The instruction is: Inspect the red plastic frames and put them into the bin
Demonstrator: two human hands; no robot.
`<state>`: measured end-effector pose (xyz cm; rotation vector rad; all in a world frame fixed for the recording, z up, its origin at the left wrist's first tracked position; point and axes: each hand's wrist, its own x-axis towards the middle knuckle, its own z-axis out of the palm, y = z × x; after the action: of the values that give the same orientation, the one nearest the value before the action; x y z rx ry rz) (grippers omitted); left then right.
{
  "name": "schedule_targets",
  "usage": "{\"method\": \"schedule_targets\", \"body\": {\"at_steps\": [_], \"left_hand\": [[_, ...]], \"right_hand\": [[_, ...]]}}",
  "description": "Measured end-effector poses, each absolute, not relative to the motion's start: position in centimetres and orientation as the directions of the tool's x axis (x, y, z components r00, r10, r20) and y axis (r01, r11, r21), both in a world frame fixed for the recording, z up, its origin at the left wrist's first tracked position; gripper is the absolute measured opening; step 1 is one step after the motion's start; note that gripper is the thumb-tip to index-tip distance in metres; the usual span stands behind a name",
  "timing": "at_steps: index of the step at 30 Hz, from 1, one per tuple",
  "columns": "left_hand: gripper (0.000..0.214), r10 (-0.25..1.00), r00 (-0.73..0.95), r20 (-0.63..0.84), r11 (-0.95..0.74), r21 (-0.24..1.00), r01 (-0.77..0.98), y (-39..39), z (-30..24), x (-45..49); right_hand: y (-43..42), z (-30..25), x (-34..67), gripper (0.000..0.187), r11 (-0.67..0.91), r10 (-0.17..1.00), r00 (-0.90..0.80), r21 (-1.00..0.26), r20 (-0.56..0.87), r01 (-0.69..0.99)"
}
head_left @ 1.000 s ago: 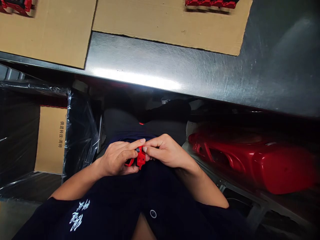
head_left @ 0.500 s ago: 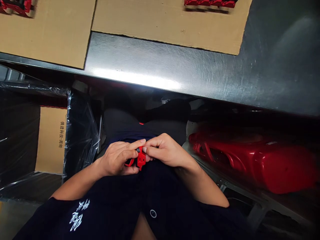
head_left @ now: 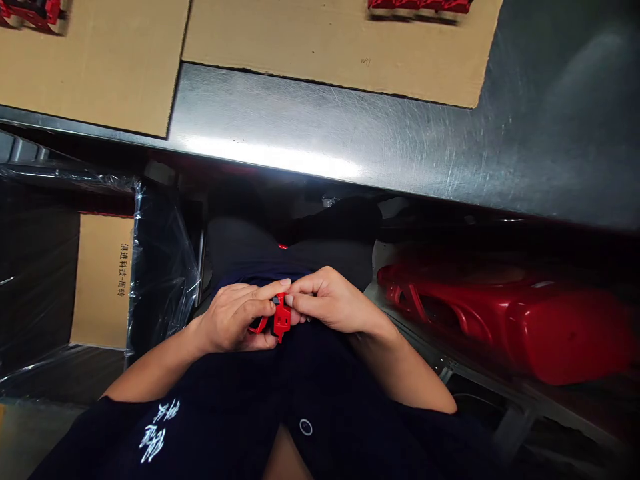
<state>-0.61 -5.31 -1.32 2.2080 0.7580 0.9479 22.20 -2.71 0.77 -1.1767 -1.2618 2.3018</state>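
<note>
A small red plastic part [head_left: 283, 320] with a dark piece near its top is held in front of my body, below the table edge. My left hand [head_left: 235, 317] is closed around its left side, and a curved red portion shows between the fingers. At the part's upper end, my right hand [head_left: 325, 300] pinches with thumb and forefinger. The fingertips of both hands nearly meet there and cover some of the part. Whether the right fingers hold a further small piece is hidden.
A metal table [head_left: 280, 113] spans the top, with cardboard sheets [head_left: 325, 60] bearing red parts [head_left: 420, 5]. To the left stands a plastic-lined bin [head_left: 160, 260] with a cardboard piece [head_left: 103, 280] inside. Large glossy red mouldings [head_left: 565, 333] lie at the right.
The red part has tilted very slightly between my fingers. Both hands keep nearly the same place and grip.
</note>
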Motion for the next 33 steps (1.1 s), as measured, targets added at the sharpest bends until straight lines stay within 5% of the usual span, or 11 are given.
{"method": "schedule_targets", "body": {"at_steps": [21, 26, 33], "left_hand": [[0.044, 0.683, 0.600, 0.416, -0.652, 0.717, 0.245, -5.3, -1.3, -0.8], [0.045, 0.679, 0.614, 0.404, -0.654, 0.713, 0.254, -5.3, -1.3, -0.9], [0.089, 0.679, 0.542, 0.496, -0.656, 0.741, 0.144, -5.2, -1.9, -0.6]], "right_hand": [[-2.8, 0.7, 22.3, 0.021, -0.615, 0.527, -0.673, -0.780, -0.518, 0.119], [-2.9, 0.6, 22.2, 0.021, -0.547, 0.593, -0.605, -0.817, -0.531, 0.181], [-3.1, -1.2, 22.9, 0.027, -0.661, 0.565, -0.676, -0.750, -0.474, -0.027]]}}
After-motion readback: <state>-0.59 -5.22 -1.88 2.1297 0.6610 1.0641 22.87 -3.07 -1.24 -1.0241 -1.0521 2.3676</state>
